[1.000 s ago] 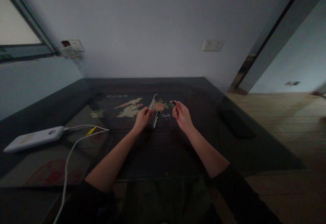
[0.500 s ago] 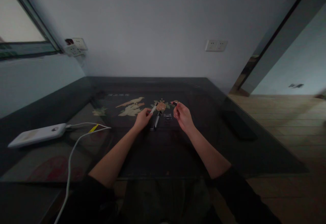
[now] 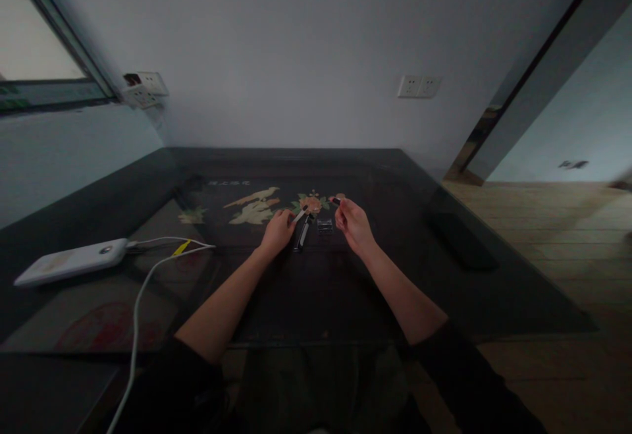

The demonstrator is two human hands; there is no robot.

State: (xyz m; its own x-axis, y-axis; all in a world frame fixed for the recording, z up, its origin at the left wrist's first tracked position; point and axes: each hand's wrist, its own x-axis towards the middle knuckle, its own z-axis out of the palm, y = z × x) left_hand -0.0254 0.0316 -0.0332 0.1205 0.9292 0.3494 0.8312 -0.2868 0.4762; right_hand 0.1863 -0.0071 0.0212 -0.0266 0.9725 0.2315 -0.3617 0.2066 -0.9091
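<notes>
My left hand pinches a slim pale stick with a dark end, angled up to the right. My right hand is closed on a small dark piece that sticks out from its fingertips on the left. Between the hands a narrow black-and-silver object lies aslant on the table. Beside it, nearer my right hand, is a small clear or metallic piece with bars. Dim light and small size leave the exact kinds of these things unclear.
The dark table carries a printed bird and flowers. On its left lies a white power bank with a white cable running off the front edge. A flat black object lies at right. Wall sockets are behind.
My left hand has tilted the pale stick lower, bringing its dark end down and slightly right over the black-and-silver object. My right hand has barely moved.
</notes>
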